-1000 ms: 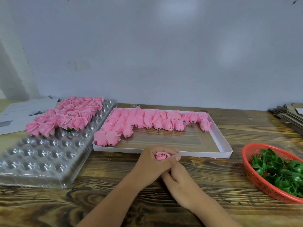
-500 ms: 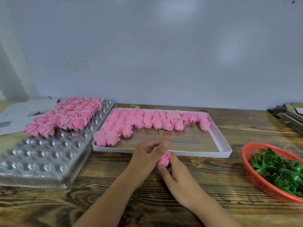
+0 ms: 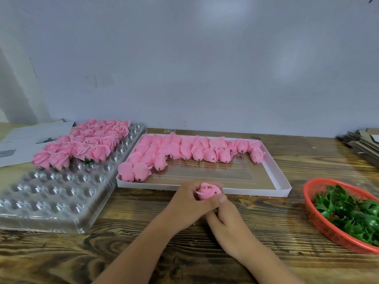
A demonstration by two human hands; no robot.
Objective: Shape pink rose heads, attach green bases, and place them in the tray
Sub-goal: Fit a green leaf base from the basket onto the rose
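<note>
Shaped roses (image 3: pixel 82 146) in clear tray (image 3: pixel 51 201), buds (image 3: pixel 184 150) boxed

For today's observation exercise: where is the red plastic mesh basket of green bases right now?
In the head view, the red plastic mesh basket sits at the wooden table's right edge, right of the white cardboard tray.

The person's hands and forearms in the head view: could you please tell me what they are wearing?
Nothing, as far as the view shows. The left hand and right hand are bare, with no gloves, rings, watch or bracelets visible. Both forearms are uncovered to the frame's bottom edge, so no sleeve shows. The fingernails look short and unpainted.
</note>
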